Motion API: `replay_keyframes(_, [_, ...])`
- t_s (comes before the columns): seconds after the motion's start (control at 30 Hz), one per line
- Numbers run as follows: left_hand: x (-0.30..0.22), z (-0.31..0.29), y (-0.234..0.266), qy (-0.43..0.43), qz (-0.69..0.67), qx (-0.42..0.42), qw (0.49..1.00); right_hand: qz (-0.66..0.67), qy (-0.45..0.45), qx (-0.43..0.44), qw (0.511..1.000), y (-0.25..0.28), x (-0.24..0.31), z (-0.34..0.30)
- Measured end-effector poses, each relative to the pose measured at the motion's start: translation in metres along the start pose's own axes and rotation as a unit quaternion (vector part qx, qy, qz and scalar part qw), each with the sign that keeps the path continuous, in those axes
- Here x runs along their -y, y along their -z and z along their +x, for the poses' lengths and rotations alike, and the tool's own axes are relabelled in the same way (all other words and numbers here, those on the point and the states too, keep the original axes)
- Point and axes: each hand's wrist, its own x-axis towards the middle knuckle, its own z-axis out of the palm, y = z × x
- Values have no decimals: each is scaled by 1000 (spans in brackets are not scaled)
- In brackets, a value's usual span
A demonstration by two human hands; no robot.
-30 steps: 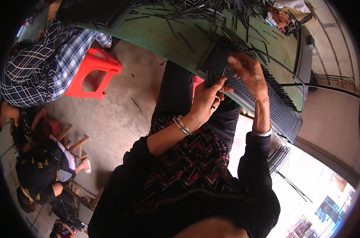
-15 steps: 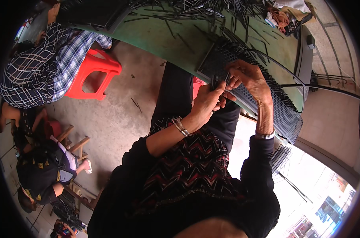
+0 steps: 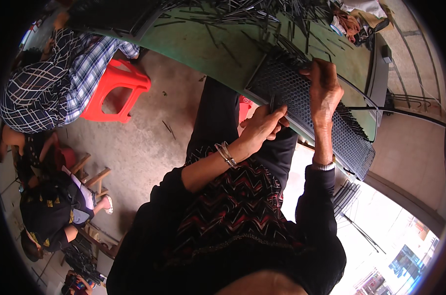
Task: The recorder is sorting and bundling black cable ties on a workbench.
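A black tray with a honeycomb of holes (image 3: 292,93) lies tilted along the near edge of the green table. Thin black sticks (image 3: 348,123) stand in rows along its far side. In my left hand (image 3: 263,127), closed below the tray's near edge, is a small bunch of thin black sticks (image 3: 272,104). Over the far rows of the tray, my right hand (image 3: 325,88) is bent with its fingertips pinched together. Whatever is between those fingertips is too small and dark to make out.
Many loose black sticks (image 3: 232,12) lie scattered across the far part of the green table (image 3: 193,42). A black cable (image 3: 400,109) crosses at the right. Left are a red plastic stool (image 3: 112,93) and other people, one in a plaid shirt (image 3: 82,81).
My right hand has left the bunch in my left hand and moved up and right to the tray's far rows. My left hand has stayed nearly in place, slightly lower.
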Motion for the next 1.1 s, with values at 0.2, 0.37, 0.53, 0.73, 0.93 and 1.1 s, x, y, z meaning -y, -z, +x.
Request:
replay_keyframes(0.2, [1,-3,3,21,-85,-35,996,-76,18,2,997,-9,-8,-4])
replay_keyframes(0.37, [5,-1,17,39,-80,-22,996,-84,36,16,996,-11,-8,-1])
replay_keyframes(0.53, [8,-2,14,-13,-79,15,997,-238,160,37,957,-16,-13,1])
replay_keyframes(0.73, [-2,-7,10,-18,-59,-28,998,-182,155,-7,971,-13,-16,-4])
replay_keyframes(0.93, [-8,-12,1,-34,-49,-23,998,55,-171,269,946,19,6,-27])
replay_keyframes(1.1, [-5,-14,0,-9,-20,-2,1000,77,-195,266,941,28,6,-30])
